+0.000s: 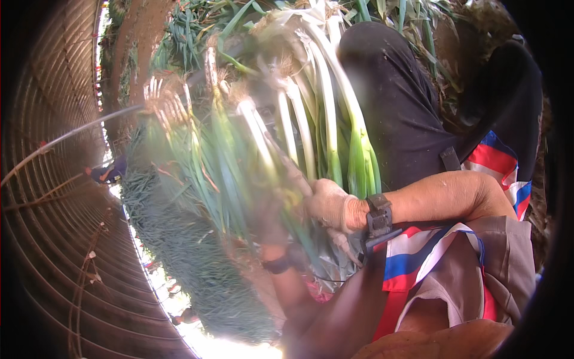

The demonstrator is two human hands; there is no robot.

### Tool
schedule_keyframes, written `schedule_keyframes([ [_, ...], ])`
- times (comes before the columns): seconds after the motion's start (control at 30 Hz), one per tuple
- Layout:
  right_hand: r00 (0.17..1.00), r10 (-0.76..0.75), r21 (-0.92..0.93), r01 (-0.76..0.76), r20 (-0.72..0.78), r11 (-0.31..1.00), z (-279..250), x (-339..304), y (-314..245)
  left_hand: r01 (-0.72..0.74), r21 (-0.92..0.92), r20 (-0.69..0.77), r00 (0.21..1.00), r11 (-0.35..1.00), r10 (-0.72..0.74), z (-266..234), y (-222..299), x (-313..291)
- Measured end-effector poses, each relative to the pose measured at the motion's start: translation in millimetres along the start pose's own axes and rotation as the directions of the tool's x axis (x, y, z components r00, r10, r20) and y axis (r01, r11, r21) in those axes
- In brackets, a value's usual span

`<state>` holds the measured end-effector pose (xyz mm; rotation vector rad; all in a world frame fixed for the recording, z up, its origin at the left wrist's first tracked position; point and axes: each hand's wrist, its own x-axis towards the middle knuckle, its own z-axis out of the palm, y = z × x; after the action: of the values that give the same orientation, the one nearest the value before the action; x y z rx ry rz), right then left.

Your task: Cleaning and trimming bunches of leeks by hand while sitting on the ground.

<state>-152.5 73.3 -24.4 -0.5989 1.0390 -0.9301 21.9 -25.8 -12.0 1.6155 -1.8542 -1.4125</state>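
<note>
Long green onions (326, 113) with white stems, pale roots and green leaves lie in front of me. My right hand (327, 203), in a pale, dirty glove with a dark watch (378, 214) above it, is closed on a brownish stalk-like strip (293, 170) that shows on both sides of the fist. Smeared by motion, my left hand (270, 220) is close to the right one, beneath a blurred green onion (257, 128); its fingers cannot be made out. A dark band (278, 263) circles the left wrist.
A blurred bunch of green onions (197, 143) lies to the left. Beyond it spreads a large mass of green leaves (191, 257). My dark-trousered knee (379, 78) rises at the right. Ribbed arched sheeting (54, 239) curves along the left, with a distant person (110, 172) near its edge.
</note>
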Motion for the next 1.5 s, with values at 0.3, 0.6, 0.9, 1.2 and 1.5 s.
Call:
schedule_keyframes([
  [0.3, 0.962, 0.272, 0.264, -0.265, 0.01, 0.927, -30, -15, -36, 0.007, 0.202, 0.067, 0.998, 0.979, -0.021, 27, 1, -46],
  [0.6, 0.978, 0.156, 0.309, -0.108, -0.135, 0.945, -24, -24, -29, -0.175, 0.479, 0.275, 0.961, 0.86, 0.042, 30, 22, -57],
  [0.9, 0.992, 0.041, -0.22, -0.067, -0.123, 0.973, -36, -6, -4, -0.363, 0.547, 0.368, 0.913, 0.754, 0.173, 45, -4, -38],
  [1.2, 0.979, 0.201, 0.179, -0.193, -0.032, 0.965, -24, -5, -25, -0.06, 0.573, 0.041, 0.998, 0.817, 0.044, 27, 16, 27],
  [1.5, 0.974, 0.163, 0.295, -0.112, -0.156, 0.949, -4, 10, -33, -0.023, 0.815, -0.053, 0.992, 0.58, 0.115, 25, -17, 123],
])
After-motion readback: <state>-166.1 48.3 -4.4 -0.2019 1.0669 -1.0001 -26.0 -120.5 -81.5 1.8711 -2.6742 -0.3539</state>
